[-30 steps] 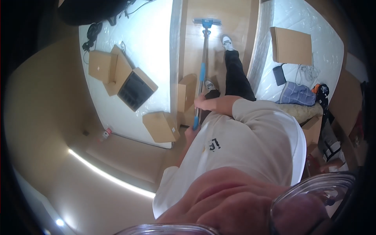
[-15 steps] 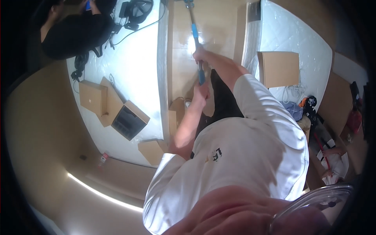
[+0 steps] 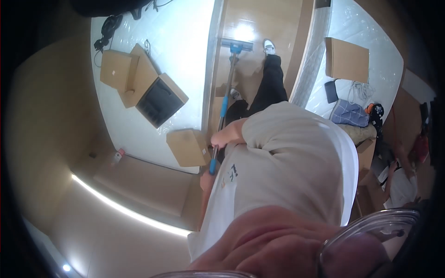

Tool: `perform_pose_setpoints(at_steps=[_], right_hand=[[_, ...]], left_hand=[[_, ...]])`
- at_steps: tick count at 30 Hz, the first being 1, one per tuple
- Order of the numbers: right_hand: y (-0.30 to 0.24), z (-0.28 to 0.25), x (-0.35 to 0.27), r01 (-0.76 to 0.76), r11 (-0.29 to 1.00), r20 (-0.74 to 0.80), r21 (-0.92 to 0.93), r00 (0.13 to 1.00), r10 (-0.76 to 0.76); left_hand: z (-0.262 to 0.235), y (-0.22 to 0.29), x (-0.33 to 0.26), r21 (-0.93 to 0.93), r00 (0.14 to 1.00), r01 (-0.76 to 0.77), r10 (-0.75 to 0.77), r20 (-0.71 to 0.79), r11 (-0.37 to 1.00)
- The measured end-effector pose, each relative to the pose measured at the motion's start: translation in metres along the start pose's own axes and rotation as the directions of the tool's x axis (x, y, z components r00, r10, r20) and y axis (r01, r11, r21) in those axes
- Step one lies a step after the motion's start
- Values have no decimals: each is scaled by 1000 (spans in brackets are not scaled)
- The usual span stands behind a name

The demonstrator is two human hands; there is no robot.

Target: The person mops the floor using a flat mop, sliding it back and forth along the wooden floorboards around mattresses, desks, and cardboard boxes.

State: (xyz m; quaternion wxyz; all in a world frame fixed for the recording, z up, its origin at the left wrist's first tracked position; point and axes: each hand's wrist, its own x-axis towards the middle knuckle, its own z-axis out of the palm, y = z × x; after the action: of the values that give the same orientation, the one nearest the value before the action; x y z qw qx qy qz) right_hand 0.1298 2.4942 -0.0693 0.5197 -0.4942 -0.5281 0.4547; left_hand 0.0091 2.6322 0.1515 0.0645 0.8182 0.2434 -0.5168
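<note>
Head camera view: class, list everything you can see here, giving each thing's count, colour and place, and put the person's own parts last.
Mop: one, blue-and-wooden handle, flat head on the wooden floor strip at top centre.
Cardboard boxes: about five, brown; three closed and one open with a dark inside on the white surface at left, one on the white surface at upper right.
Cables: a black tangle, top left corner of the left surface.
Folded cloth: one, blue checked, right surface.
Wooden floor: tan strip between the two white surfaces.
Shoes: white, one clear, beside the mop head.
Right hand: gripping the mop handle.
Left hand: low on the handle, mostly hidden.
</note>
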Motion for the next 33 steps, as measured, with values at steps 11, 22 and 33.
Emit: perform_pose_setpoints(at_steps=[11, 22, 33], right_hand=[[58, -155, -64, -716, 653, -156, -245, 694, 703], [168, -435, -369, -764, 508, -589, 397, 213, 780], [64, -21, -11, 61, 978, 14, -197, 998, -60]], left_hand=[[-81, 177, 127, -34, 987, 161, -160, 23, 986], [-125, 549, 166, -371, 900, -428, 348, -264, 824], [0, 49, 20, 26, 981, 192, -190, -47, 981]])
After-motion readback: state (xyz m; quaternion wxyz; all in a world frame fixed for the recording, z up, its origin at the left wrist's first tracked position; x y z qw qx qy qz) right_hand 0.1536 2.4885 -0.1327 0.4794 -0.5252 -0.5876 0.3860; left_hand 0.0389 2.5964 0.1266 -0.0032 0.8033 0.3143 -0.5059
